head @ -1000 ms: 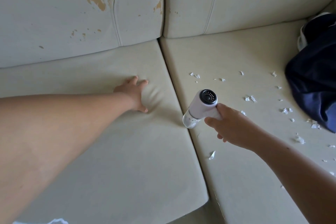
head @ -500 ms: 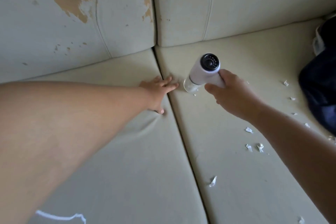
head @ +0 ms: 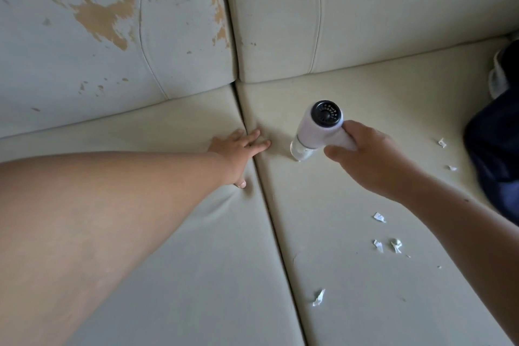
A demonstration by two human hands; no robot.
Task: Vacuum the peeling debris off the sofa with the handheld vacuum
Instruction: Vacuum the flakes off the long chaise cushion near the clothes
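My right hand (head: 368,159) grips the white handheld vacuum (head: 318,129) by its handle. The vacuum points down, its clear nozzle touching the right seat cushion (head: 351,303) just right of the seam. My left hand (head: 238,152) presses flat on the seam between the two seat cushions, fingers straight and spread. White peeling flakes (head: 379,217) lie scattered on the right cushion, several of them near my right forearm and one flake (head: 318,297) nearer the front. The left seat cushion (head: 179,275) shows no flakes.
The left back cushion (head: 104,19) has worn tan patches where the cover has peeled. A dark blue cloth (head: 497,154) lies at the right edge of the sofa, with something white (head: 498,76) behind it.
The vacuum has moved from near the back of the seam a little right and forward on the right cushion. My left hand stays pressed on the seam. The view shifted slightly.
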